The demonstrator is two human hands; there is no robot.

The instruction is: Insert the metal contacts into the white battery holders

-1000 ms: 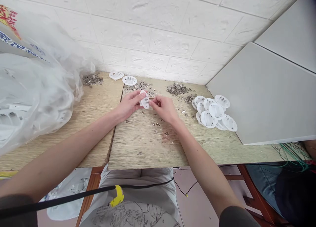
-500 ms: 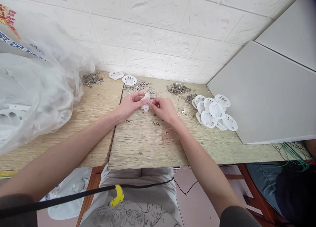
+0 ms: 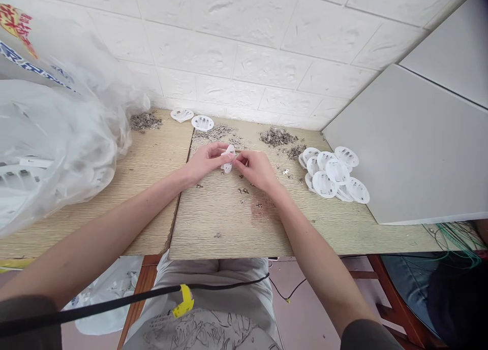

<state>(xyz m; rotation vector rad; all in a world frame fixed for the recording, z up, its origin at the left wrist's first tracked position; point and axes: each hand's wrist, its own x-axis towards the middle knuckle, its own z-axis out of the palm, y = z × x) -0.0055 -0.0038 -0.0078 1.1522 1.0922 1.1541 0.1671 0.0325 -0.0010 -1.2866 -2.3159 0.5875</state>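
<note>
Between the thumb and fingers of my left hand a round white plastic disc is held nearly on edge. My right hand is pinched against the disc's right side; whatever its fingertips grip is too small and hidden to make out. Several small metal clips lie scattered on the wooden tabletop below my hands. Behind them are heaps of small metal pieces, one a dense pile, another a looser spread.
To the right, several white discs are stacked beside a grey panel. Two more discs rest near the white brick-pattern wall. A large clear plastic bag of white parts fills the left. A black cable crosses my lap.
Both hands keep nearly the same pose at the disc, my right fingertips still against it. The whole view has shifted slightly.
</note>
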